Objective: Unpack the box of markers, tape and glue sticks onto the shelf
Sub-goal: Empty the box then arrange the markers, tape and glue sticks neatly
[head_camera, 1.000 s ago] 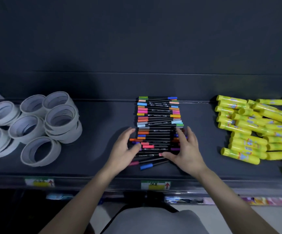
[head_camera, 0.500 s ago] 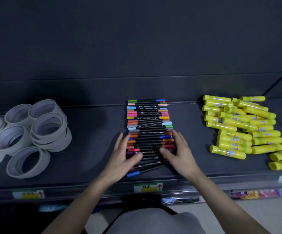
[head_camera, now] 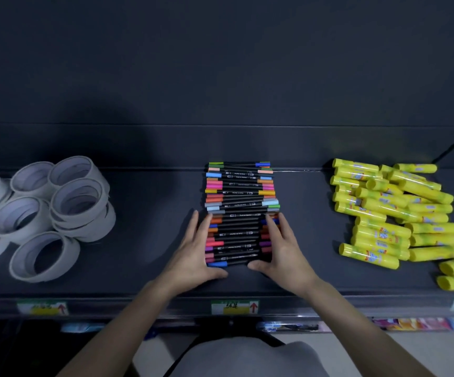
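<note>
Markers [head_camera: 241, 202]: laid crosswise in one row at the middle of the shelf [head_camera: 152, 240], running from its back edge toward its front edge.

My left hand [head_camera: 193, 257] lies flat against the caps on the left of the near part of the row. My right hand [head_camera: 283, 254] lies flat against the caps on the right. Both hands are spread, fingers straight, gripping nothing, with the thumbs set along the near side of the nearest marker. In my judgement the purpose is to square the ends and close up the row so that none rolls toward the front edge.

Tape rolls [head_camera: 76, 197]: clustered at the left end, some stacked.

Glue sticks [head_camera: 389, 210]: loosely piled at the right end, well apart from the markers.

The dim view does not settle whether the markers lie one layer deep or two. The box is not in view.
</note>
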A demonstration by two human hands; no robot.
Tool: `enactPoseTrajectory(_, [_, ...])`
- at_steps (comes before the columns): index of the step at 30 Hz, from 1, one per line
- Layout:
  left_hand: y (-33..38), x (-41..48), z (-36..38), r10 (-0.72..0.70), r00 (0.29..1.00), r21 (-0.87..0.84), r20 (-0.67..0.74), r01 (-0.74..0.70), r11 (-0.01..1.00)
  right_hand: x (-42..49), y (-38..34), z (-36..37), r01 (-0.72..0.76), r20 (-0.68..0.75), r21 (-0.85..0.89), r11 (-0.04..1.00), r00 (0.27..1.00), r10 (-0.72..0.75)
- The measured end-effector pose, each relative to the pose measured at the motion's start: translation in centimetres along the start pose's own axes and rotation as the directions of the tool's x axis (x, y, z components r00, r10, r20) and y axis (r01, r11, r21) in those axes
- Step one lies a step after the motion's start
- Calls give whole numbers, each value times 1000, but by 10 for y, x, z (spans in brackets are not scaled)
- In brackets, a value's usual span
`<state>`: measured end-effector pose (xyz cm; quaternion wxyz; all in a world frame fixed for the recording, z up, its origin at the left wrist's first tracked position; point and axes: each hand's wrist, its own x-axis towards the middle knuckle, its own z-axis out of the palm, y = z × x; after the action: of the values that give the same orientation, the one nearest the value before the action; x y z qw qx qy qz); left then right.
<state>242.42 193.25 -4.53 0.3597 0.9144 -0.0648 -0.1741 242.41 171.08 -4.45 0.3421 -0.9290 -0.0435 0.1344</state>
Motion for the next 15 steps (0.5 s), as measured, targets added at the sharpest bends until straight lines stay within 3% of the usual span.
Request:
enactPoseTrajectory(5, [6, 11, 0, 8, 999, -36, -37, -9, 999, 21, -6, -15, 32, -214, 325, 945, 976, 41])
enactPoseTrajectory(8, [8, 20, 1, 37, 999, -40, -10, -37, 999, 26, -15, -10, -7, -179, 490, 872, 978, 109])
enactPoseTrajectory(13, [3, 24, -6, 35, 998, -63, 51, -31, 998, 29, -10, -9, 25, -246, 493, 870, 963, 112])
enactPoseTrajectory(15, [5, 28, -7, 14, 1000, -157, -8, -15, 988, 39, -2, -12, 6, -291, 437, 900, 947, 135])
